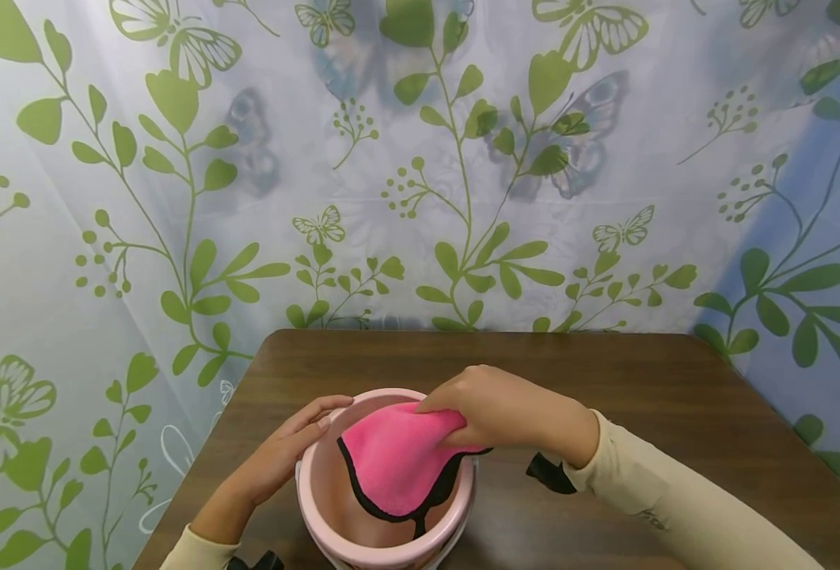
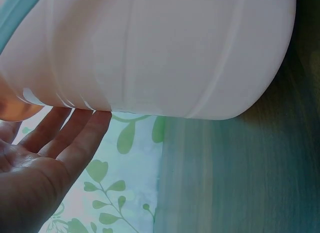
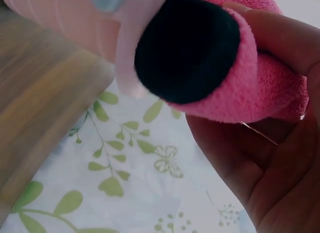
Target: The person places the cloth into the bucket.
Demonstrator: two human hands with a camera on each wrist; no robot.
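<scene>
A pink cloth (image 1: 394,459) with a black edge hangs over the mouth of a light pink bucket (image 1: 309,499), its lower part inside. My right hand (image 1: 508,408) pinches the cloth near the bucket's right rim. In the right wrist view the bunched cloth (image 3: 225,105) lies between thumb and fingers, its black edge beside the rim. My left hand (image 1: 280,451) rests at the bucket's left rim. Straight fingers of the left hand (image 2: 45,168) touch the bucket's side (image 2: 160,53) in the left wrist view. The bucket's bottom is partly hidden by the cloth.
The bucket stands near the front of a brown wooden table (image 1: 569,360). Behind the table hangs a white curtain (image 1: 362,166) with green leaves and butterflies. A bucket handle (image 1: 455,538) hangs at its lower right side.
</scene>
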